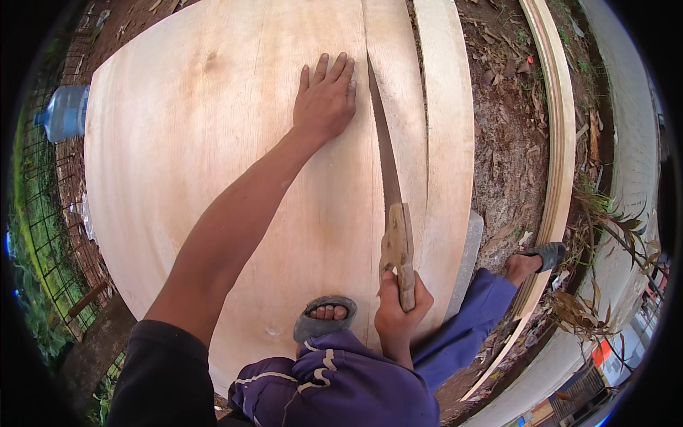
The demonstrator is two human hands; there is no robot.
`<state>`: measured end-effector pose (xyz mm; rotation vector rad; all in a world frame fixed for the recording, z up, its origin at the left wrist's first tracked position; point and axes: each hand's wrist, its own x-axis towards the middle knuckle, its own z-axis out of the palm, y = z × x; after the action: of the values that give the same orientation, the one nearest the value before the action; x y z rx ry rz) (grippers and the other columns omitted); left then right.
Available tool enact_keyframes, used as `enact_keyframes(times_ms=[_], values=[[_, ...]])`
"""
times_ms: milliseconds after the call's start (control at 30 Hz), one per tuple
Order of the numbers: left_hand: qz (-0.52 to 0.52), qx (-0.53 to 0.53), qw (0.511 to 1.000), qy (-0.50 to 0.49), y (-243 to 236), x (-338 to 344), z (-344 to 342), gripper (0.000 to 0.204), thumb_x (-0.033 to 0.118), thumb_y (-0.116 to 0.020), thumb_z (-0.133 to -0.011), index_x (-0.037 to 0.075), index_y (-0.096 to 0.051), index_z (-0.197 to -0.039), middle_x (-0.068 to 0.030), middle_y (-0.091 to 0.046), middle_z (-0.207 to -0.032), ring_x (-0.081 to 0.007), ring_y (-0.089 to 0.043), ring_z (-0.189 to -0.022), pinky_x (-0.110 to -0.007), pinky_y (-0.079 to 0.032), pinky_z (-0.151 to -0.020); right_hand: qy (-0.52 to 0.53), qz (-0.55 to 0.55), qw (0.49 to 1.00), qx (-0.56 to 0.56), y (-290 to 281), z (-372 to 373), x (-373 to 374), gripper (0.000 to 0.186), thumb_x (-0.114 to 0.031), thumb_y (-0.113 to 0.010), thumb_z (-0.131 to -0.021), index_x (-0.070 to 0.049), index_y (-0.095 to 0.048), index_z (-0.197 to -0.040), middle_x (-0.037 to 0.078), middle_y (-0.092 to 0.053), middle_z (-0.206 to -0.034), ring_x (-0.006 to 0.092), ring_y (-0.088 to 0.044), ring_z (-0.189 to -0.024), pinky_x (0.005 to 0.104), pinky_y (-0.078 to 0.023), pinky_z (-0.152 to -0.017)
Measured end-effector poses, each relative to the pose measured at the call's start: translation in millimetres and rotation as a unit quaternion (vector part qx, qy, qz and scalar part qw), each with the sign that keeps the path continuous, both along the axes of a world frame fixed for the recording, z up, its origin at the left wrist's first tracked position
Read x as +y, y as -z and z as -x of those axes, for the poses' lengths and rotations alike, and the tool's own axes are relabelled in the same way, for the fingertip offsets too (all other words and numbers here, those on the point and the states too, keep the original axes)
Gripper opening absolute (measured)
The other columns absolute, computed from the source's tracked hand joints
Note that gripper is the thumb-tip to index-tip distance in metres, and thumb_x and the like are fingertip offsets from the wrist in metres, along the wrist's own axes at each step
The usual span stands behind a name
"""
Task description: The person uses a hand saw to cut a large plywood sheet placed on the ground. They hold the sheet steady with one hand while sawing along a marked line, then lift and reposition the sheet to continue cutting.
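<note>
A large pale plywood sheet (213, 142) lies beneath me. My left hand (327, 99) rests flat on it, fingers extended, just left of a long cut line. In my right hand (403, 309) is the wooden handle of a handsaw (386, 153), fingers wrapped round it. The saw's blade points away from me along the cut, its far tip at the slit in the wood. A second slit runs to the right of the blade, parting a narrow strip from the sheet. One foot in a grey sandal (324, 318) stands on the plywood near me.
My other sandalled foot (544, 256) is on long wooden strips (558, 142) at the right. Leaf-strewn soil (509, 142) lies between. A blue water jug (64, 114) and a wire fence (46, 206) are at the left. A concrete ledge (633, 121) and plants (619, 228) border the right.
</note>
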<state>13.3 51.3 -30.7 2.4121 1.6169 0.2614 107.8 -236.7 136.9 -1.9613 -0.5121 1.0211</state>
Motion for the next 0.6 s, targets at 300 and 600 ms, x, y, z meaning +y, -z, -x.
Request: enact_keyframes(times_ms=[300, 600], values=[[0.013, -0.002, 1.000, 0.001, -10, 2, 2, 0.052, 0.033, -0.033, -0.110, 0.013, -0.040, -0.158, -0.0044, -0.035, -0.167, -0.0297, -0.024, -0.157, -0.051, -0.016, -0.129, -0.019, -0.015, 1.000, -0.006, 31, -5, 28, 0.020, -0.001, -0.068, -0.091, 0.001, -0.057, -0.074, -0.001, -0.051, -0.059, 0.0041, -0.046, -0.055, 0.0267, -0.035, -0.049], [0.014, 0.004, 1.000, 0.005, -7, 2, -3, 0.053, 0.034, -0.034, -0.110, 0.013, -0.040, -0.158, -0.0046, -0.034, -0.167, -0.0296, -0.024, -0.157, -0.052, -0.016, -0.129, 0.006, -0.039, 0.998, 0.039, 49, -10, 125, 0.029, -0.007, -0.068, -0.094, -0.001, -0.052, -0.070, -0.003, -0.041, -0.057, 0.0032, -0.039, -0.057, 0.0296, -0.033, -0.049]])
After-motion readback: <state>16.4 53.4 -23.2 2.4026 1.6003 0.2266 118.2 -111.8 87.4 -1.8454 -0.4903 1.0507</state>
